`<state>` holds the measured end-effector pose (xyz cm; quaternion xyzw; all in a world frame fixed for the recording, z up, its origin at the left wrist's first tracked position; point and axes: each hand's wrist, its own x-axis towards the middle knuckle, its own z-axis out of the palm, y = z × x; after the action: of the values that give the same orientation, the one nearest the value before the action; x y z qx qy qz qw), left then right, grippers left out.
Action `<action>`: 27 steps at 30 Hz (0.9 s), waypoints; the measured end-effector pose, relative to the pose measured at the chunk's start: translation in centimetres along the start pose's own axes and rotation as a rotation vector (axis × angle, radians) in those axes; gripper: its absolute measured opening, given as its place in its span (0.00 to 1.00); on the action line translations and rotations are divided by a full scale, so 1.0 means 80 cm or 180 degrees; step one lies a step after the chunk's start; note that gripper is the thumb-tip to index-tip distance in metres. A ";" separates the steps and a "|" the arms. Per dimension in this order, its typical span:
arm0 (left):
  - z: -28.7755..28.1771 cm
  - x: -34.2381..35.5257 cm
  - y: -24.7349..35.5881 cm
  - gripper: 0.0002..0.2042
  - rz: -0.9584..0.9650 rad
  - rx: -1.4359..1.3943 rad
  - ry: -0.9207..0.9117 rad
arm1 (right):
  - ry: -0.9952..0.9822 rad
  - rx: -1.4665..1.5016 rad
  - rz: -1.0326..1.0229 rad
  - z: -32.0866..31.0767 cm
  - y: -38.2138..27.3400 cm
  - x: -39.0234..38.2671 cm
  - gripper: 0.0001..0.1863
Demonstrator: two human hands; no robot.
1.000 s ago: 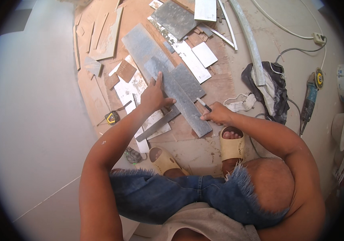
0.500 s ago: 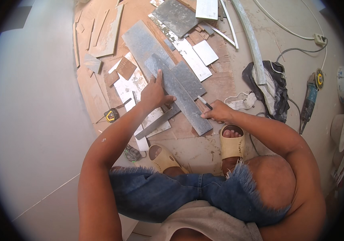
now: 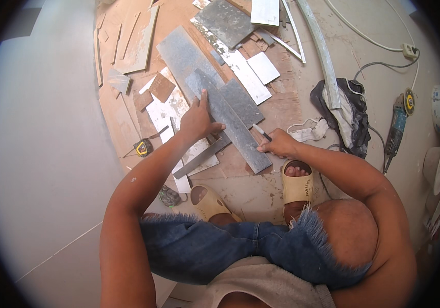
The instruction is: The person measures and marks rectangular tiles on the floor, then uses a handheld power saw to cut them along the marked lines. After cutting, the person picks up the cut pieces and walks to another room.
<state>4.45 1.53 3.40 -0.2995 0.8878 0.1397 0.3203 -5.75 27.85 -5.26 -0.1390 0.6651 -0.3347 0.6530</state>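
A long narrow grey tile strip (image 3: 233,123) lies slantwise over a wider grey tile (image 3: 184,51) and a square grey tile piece (image 3: 241,100). My left hand (image 3: 197,120) rests on its left side, index finger and thumb spread apart, fingertips on the surface. At the strip's near right end, my right hand (image 3: 280,143) is closed on a marker pen (image 3: 262,131) with a white upper end and dark body. Its fingertips touch the strip's edge. Below my left hand, a thin dark straight bar (image 3: 199,158) sticks out from under the strip.
Tile offcuts, including a white piece (image 3: 263,68), cover a brown board (image 3: 284,105). A tape measure (image 3: 142,148) lies left. At right are an angle grinder (image 3: 397,123), a black-and-white bag (image 3: 351,120), a long metal bar (image 3: 320,49) and a cable socket (image 3: 409,50). My sandalled feet are close by.
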 end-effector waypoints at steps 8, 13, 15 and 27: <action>0.007 0.000 -0.006 0.66 0.0121 -0.0048 0.0138 | 0.0016 -0.0106 0.0025 0.000 0.000 0.000 0.15; 0.016 0.003 -0.012 0.65 0.0188 -0.0081 0.0253 | 0.0055 -0.0157 -0.0042 0.001 0.002 0.001 0.15; 0.015 0.001 -0.012 0.65 0.0162 -0.0104 0.0255 | 0.0051 -0.0131 -0.0031 0.002 0.000 0.000 0.16; 0.025 0.041 -0.039 0.32 -0.0591 -0.2331 0.1142 | -0.0008 -0.0096 0.0038 0.000 -0.004 -0.002 0.15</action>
<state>5.31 -1.45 -0.40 -0.4920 0.7905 0.3622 0.0441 -5.83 27.77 -4.93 -0.1453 0.6700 -0.3205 0.6537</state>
